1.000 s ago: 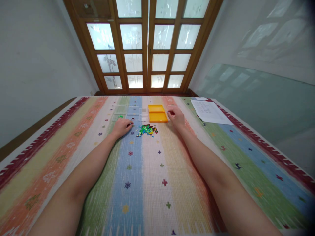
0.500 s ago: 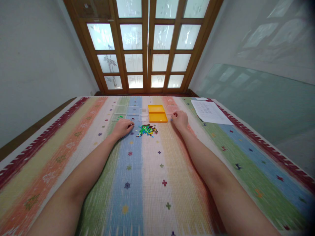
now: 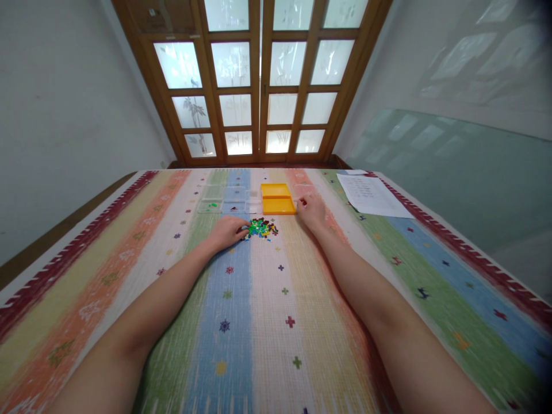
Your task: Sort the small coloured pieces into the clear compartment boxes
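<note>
A small heap of tiny coloured pieces (image 3: 261, 228), mostly green with some blue, yellow, white and dark red ones, lies on the tablecloth. At its left edge is my left hand (image 3: 227, 232), thumb and fingertips drawn together and touching the pieces; what they pinch is too small to make out. My right hand (image 3: 313, 213) hovers or rests just right of the open yellow box (image 3: 278, 205), its fingers curled closed, and I cannot see what is in them. Behind my left hand, a clear divided tray (image 3: 222, 192) holds green pieces (image 3: 212, 205) and a dark red bit (image 3: 234, 208) in separate compartments.
Another clear plastic tray (image 3: 304, 188) is partly hidden behind my right hand. A printed paper sheet (image 3: 374, 195) lies at the back right. The striped tablecloth (image 3: 271, 322) covers the table, with wooden glass-paned doors (image 3: 259, 86) beyond its far edge.
My left hand has moved right, from in front of the clear tray to the left edge of the heap. My right hand has shifted slightly left, closer to the yellow box.
</note>
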Tool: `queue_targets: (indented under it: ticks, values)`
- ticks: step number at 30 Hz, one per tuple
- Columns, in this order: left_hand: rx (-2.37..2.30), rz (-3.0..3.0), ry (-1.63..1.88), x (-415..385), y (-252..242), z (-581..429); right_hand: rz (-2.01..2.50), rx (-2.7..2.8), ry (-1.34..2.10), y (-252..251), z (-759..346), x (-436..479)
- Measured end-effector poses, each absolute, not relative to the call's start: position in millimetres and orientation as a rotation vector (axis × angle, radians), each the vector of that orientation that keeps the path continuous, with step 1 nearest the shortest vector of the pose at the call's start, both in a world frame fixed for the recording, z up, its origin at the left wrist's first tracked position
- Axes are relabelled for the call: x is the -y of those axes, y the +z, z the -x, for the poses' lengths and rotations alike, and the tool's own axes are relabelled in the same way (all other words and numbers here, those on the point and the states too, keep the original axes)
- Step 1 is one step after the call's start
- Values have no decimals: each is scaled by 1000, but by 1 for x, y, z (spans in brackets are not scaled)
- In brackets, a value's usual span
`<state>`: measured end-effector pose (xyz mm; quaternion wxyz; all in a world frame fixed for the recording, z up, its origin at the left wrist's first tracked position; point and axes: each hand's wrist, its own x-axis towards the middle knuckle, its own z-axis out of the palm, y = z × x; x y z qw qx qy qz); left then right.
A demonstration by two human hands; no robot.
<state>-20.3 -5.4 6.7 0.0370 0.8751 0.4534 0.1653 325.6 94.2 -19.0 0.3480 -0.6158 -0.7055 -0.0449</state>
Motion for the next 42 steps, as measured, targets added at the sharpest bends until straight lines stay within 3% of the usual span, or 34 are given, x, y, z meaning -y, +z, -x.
queue_targets:
  ticks: [19,29,36,42]
  values:
    - [-1502,-2547,766,-3,4,30,1092,2146,27,6,-260,-45]
    - [-1911,-2073,1131,-19,3,65,1049,2275,26,8,-258,-39]
    - [-1892,-1730,1394,-34,-5,91,1039,2378,47,13,-253,-33]
    - [-1889,-1599,1381,-39,-12,94,1032,2400,60,10,-253,-35]
